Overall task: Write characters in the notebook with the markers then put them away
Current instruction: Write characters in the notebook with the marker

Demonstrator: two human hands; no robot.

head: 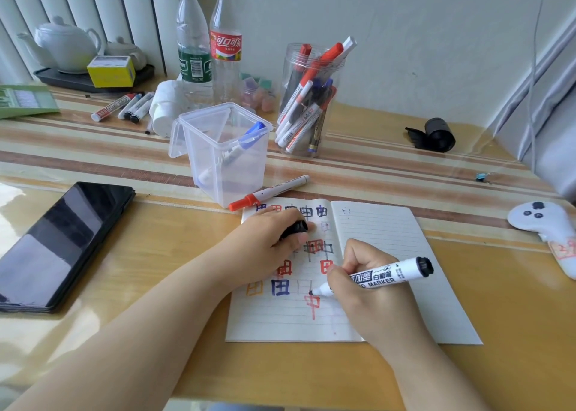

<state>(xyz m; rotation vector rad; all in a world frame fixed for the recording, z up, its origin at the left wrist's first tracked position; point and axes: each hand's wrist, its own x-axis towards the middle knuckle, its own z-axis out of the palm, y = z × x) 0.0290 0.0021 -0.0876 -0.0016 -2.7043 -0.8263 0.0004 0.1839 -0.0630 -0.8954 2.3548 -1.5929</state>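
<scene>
An open lined notebook (389,254) lies on the table, its left page covered in red, blue, black and orange characters. My right hand (371,298) grips a black whiteboard marker (386,276) with its tip touching the left page. My left hand (268,242) rests on that page and holds the black cap (296,228). A red marker (268,192) lies capped just above the notebook. Behind it a clear square tub (224,158) holds a blue marker (240,145), and a clear round jar (308,99) holds several markers.
A dark phone (59,242) lies at the left. Two plastic bottles (205,42), a white paper roll (165,105), three loose markers (124,106) and a teapot on a tray (65,46) stand at the back. A black roll (434,134) and a white controller (548,233) sit at the right.
</scene>
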